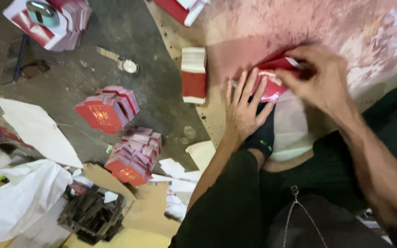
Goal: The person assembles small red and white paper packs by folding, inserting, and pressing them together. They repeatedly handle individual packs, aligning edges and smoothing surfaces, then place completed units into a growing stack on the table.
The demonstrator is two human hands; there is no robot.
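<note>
Left hand [243, 106] flat, fingers spread, pinning red packet [272, 85] on pink board [253, 32]. Right hand [320, 76] pinching packet's top edge. Red-white stack [194, 75] just beside, wristwatch [124, 63] on floor.

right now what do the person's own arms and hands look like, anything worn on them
Both forearms are bare, with no sleeves in view. The left hand and right hand wear no gloves; no rings or wristband show, though the right hand is blurred.

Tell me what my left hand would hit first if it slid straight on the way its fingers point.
Probably the red packet: the left hand lies flat with its fingertips already at the packet's edge.
</note>
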